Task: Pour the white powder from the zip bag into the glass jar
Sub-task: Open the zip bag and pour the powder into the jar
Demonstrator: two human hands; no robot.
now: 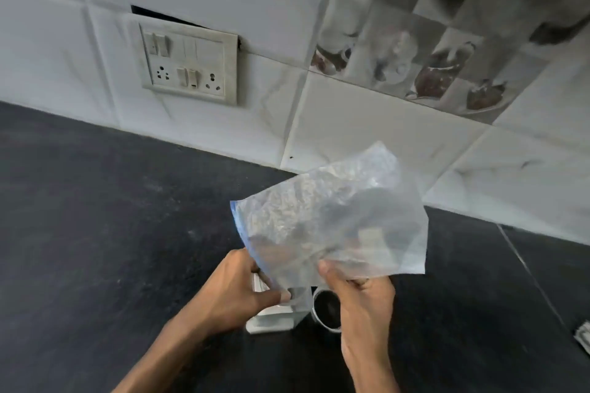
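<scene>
A clear zip bag (pixel 335 217) with a blue zip strip along its left edge is held up over the dark counter; only a dusting of white powder clings inside it. My left hand (pixel 233 293) pinches the bag's lower zip corner, just above the glass jar (pixel 271 322). The jar stands on the counter under the hands, shows white inside, and is mostly hidden by my left hand and the bag. My right hand (pixel 360 300) grips the bag's bottom edge, to the right of the jar.
A round metal lid (pixel 325 309) lies on the black counter (pixel 95 233) right beside the jar. A switch and socket plate (pixel 188 64) sits on the tiled wall behind. A grey striped object (pixel 584 337) shows at the right edge.
</scene>
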